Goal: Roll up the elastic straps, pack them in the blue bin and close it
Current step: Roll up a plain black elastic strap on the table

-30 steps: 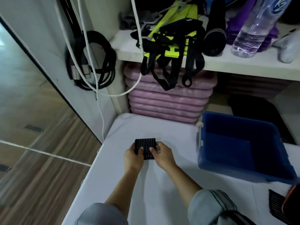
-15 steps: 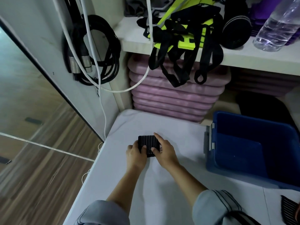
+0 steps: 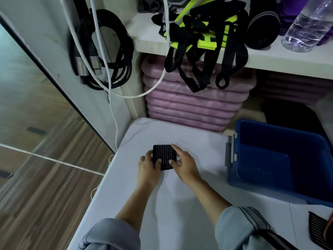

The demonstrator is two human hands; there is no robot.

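While the left hand and right hand both pinch the rolled elastic strap flat on the desk, near the open blue bin, I fear that easing either thumb during the lift lets the springy roll uncoil.

One bin, perhaps two straps.

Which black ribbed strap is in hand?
The centre strap mid-table, gripped by left hand and right hand; the other strap lies apart at bottom right.
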